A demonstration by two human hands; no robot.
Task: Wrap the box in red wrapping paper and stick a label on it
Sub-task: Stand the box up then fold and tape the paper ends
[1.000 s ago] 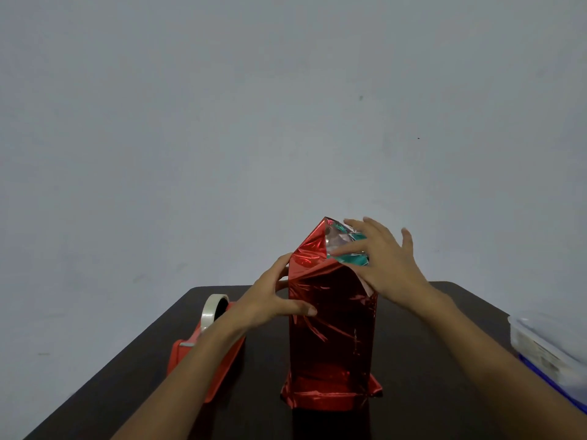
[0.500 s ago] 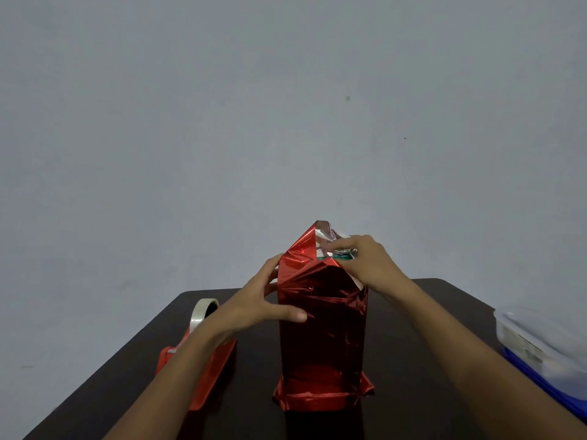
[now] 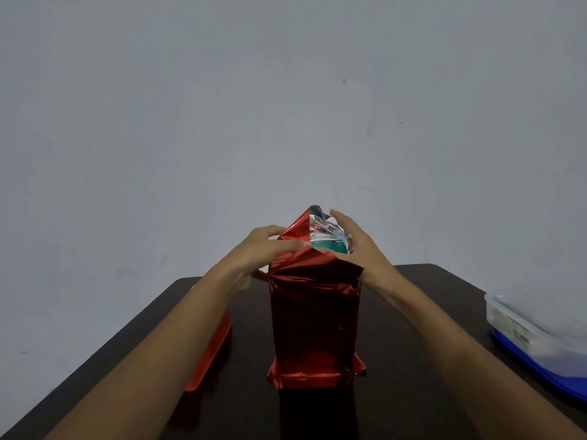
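Note:
A tall box (image 3: 314,325) wrapped in shiny red paper stands upright in the middle of the dark table (image 3: 422,315). Its bottom end is folded shut. At the top, a loose paper flap (image 3: 327,230) sticks up, red outside and silver inside, with a strip of teal box showing below it. My left hand (image 3: 266,249) lies over the top left corner, fingers pressing the red paper down. My right hand (image 3: 359,246) cups the top right side, fingers straight against the silver flap.
A red tape dispenser (image 3: 211,357) lies left of the box, mostly hidden under my left forearm. A clear plastic container with a blue lid (image 3: 536,335) sits at the table's right edge. A plain grey wall stands behind.
My left hand rose from the box's side to its top left corner. My right hand opened and shifted to the right side of the flap. The tape roll is now hidden behind my left arm.

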